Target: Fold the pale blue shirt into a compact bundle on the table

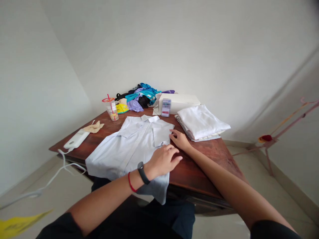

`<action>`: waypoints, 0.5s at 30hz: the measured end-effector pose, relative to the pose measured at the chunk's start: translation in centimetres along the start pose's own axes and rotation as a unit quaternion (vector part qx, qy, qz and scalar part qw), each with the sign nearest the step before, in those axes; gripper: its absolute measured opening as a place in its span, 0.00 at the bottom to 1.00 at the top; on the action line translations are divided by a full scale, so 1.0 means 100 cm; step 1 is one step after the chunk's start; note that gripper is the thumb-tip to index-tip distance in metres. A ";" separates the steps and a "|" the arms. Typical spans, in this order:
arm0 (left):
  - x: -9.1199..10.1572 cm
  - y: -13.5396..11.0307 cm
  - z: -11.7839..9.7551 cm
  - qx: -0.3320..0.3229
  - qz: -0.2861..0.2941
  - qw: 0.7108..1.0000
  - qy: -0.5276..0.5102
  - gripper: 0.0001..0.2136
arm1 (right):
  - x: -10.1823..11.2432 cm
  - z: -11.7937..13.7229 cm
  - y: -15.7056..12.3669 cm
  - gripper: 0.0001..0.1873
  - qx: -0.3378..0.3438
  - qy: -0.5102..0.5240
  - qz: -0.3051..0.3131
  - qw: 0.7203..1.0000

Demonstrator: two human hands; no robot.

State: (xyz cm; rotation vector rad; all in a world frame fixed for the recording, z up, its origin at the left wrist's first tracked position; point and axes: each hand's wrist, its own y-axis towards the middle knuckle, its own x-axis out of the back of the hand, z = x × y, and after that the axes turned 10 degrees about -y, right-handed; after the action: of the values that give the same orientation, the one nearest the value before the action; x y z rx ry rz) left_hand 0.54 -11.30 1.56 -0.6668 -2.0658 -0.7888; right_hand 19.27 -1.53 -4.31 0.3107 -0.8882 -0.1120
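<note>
Both the left hand [163,161] and the right hand [179,139] are being rested unclenched on the right side of the pale blue shirt [129,146], spread flat at the near left of the table [199,162]. Left fingers are being held together; right fingers slightly apart, tips touching cloth.

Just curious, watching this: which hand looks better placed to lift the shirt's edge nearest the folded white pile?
Probably the right hand: its fingertips touch that edge of the pale blue shirt. The left hand lies flat on the cloth, further in.
</note>
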 end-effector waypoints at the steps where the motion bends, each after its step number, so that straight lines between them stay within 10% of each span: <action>1: 0.003 0.010 0.003 0.018 -0.014 0.999 0.024 0.16 | -0.001 -0.002 0.001 0.19 0.006 0.020 -0.003 1.000; 7: 0.001 0.054 0.023 0.192 0.010 0.976 0.106 0.30 | -0.002 -0.008 0.007 0.14 0.040 0.114 0.009 0.993; 15: -0.003 0.091 0.063 0.274 -0.017 0.962 -0.001 0.16 | -0.006 -0.005 0.005 0.23 0.059 0.201 0.042 0.977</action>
State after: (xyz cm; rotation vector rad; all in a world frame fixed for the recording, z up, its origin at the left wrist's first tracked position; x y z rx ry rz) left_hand 3.77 -0.72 0.99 -0.3189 -2.1644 -0.2042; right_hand 19.27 -0.75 -4.93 0.3895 -0.5055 0.0812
